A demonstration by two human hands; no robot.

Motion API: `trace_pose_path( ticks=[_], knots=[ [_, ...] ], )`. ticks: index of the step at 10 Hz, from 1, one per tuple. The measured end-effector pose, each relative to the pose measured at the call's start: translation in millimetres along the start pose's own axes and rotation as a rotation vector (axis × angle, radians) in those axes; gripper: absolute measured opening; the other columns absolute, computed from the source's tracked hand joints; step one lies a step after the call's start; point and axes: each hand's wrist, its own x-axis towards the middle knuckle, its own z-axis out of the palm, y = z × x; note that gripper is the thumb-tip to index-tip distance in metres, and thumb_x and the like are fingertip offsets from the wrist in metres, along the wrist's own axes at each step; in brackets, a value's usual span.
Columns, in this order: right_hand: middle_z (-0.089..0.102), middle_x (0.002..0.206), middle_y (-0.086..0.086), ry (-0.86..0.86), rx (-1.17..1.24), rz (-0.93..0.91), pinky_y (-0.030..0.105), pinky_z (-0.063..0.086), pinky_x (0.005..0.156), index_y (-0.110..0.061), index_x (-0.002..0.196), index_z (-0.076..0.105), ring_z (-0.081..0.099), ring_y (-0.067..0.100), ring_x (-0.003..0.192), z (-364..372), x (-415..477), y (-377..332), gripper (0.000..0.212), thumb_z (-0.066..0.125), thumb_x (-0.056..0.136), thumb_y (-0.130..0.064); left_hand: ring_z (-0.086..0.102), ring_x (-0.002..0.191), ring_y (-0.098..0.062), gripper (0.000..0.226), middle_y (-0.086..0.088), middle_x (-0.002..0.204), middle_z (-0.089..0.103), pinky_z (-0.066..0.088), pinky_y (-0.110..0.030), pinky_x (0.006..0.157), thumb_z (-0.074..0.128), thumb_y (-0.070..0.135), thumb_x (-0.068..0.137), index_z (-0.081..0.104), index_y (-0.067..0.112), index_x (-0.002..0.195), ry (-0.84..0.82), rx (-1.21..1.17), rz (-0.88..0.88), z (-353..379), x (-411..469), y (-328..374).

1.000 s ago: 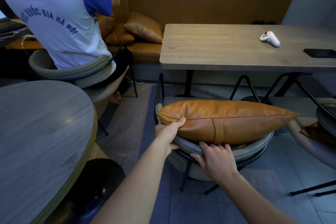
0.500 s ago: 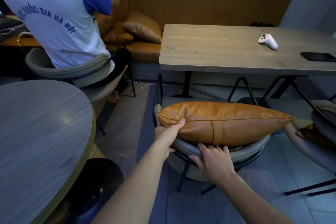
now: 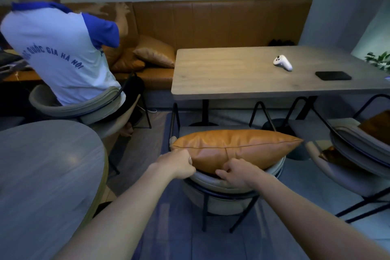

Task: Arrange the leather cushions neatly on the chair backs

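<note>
A tan leather cushion [image 3: 238, 148] lies lengthwise along the curved grey back of the chair [image 3: 213, 181] in front of me. My left hand [image 3: 179, 163] is closed on the cushion's lower left corner. My right hand [image 3: 238, 172] pinches the cushion's lower edge near its middle seam, resting on the chair back. More tan cushions [image 3: 155, 54] lie on the leather bench [image 3: 211, 23] behind the table. Another tan cushion [image 3: 375, 126] rests on the chair [image 3: 356, 150] at the right.
A rectangular wooden table [image 3: 232, 76] stands beyond the chair, with a white controller [image 3: 282, 62] and a black phone [image 3: 333, 75] on it. A round table [image 3: 42, 175] fills the lower left. A person in a white and blue shirt [image 3: 57, 53] sits at the left.
The view has tilted up. My left hand has closed on the cushion's corner, and my right hand has come off the chair back onto the cushion's lower edge. The seated person has raised an arm.
</note>
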Motion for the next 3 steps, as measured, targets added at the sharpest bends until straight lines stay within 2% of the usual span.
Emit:
trace_pose_path(
  ticks=[1, 2, 3],
  knots=[
    [0.07, 0.116, 0.01, -0.007, 0.046, 0.012, 0.033, 0.042, 0.085, -0.015, 0.105, 0.07, 0.063, 0.028, 0.107, -57, -28, -7, 0.035, 0.052, 0.102, -0.044, 0.062, 0.098, -0.032, 0.017, -0.012, 0.099, 0.067, 0.044, -0.035, 0.073, 0.055, 0.03, 0.084, 0.063, 0.021, 0.071, 0.058, 0.021, 0.034, -41, -16, 31],
    [0.078, 0.096, 0.009, -0.05, 0.077, 0.028, 0.031, 0.05, 0.071, -0.015, 0.098, 0.072, 0.071, 0.022, 0.083, -121, -61, -8, 0.035, 0.052, 0.103, -0.044, 0.065, 0.091, -0.028, 0.019, -0.003, 0.096, 0.07, 0.052, -0.036, 0.077, 0.055, 0.031, 0.082, 0.071, 0.023, 0.076, 0.141, 0.01, 0.089, -87, -37, 70],
    [0.079, 0.1, 0.011, -0.085, 0.169, 0.079, 0.046, 0.056, 0.089, -0.013, 0.108, 0.072, 0.073, 0.028, 0.094, -181, -100, -1, 0.039, 0.051, 0.103, -0.045, 0.065, 0.093, -0.025, 0.02, 0.001, 0.094, 0.072, 0.055, -0.039, 0.083, 0.059, 0.038, 0.085, 0.074, 0.027, 0.081, 0.209, 0.022, 0.102, -128, -67, 113]
  ],
)
